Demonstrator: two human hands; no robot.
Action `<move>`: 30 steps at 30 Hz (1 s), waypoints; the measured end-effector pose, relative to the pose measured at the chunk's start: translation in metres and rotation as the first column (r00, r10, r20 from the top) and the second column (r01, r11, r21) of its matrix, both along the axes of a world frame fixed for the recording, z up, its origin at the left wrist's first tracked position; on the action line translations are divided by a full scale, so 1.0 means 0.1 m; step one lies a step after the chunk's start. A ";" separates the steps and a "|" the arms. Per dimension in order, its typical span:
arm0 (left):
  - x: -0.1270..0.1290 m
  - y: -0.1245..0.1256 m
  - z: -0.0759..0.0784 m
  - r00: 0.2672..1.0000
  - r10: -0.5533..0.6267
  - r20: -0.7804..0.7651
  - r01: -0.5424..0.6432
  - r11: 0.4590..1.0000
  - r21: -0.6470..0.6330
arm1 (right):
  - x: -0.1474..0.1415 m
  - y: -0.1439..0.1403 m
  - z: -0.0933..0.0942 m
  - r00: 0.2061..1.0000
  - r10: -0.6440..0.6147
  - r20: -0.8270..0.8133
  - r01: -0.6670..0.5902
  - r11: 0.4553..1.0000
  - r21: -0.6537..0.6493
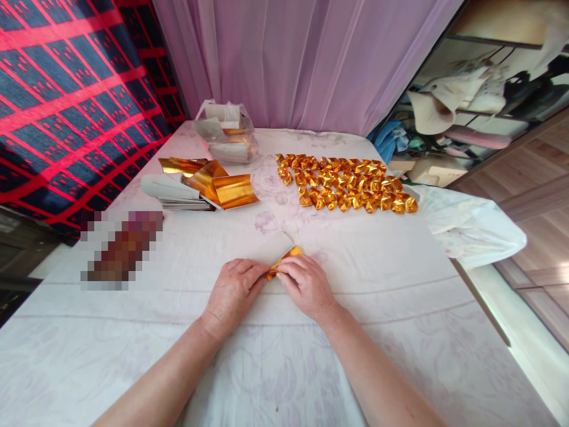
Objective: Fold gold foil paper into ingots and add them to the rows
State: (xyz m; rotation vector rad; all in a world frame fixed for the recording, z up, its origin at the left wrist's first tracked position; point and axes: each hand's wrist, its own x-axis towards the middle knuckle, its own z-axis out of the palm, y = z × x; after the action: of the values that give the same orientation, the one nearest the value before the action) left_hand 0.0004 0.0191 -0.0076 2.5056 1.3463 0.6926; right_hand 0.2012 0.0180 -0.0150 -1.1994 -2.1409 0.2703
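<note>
Both my hands meet over one sheet of gold foil paper [281, 244], partly folded, its pale grey back facing up and a gold strip showing along the folded edge. My left hand [237, 289] pinches the fold from the left, thumb and fingers closed. From the right, my right hand [309, 284] grips the same fold, fingertips pressed together. The fingers hide part of the crease. Beyond them on the left lie loose gold foil sheets [235, 191] and a fanned stack of grey-backed sheets [171, 191]. Several rows of folded gold paper ingots [347, 182] stand at the back right.
A clear plastic bag [229, 133] of paper packs stands at the table's far left corner. A blurred-out item [127, 246] lies at the left edge. The cloth-covered table [249, 367] borders a purple curtain [284, 65], with a cluttered shelf [471, 112] to the right.
</note>
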 end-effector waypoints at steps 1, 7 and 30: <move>0.00 0.00 0.00 1.000 0.000 0.004 0.000 1.000 0.001 | 0.00 0.00 0.00 1.000 0.003 -0.002 -0.003 1.000 0.001; 0.01 0.00 0.01 1.000 0.016 -0.020 -0.016 1.000 0.006 | -0.01 0.00 0.02 0.999 0.035 0.001 -0.034 0.999 -0.030; 0.00 0.01 0.00 0.997 0.042 0.058 -0.041 0.999 -0.019 | -0.08 -0.01 0.00 0.999 -0.032 0.017 0.033 0.999 -0.043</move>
State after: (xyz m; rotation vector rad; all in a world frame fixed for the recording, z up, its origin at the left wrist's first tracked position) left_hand 0.0007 0.0200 -0.0075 2.4300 1.3820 0.7535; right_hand 0.1931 0.0172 -0.0153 -1.2644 -2.1374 0.2951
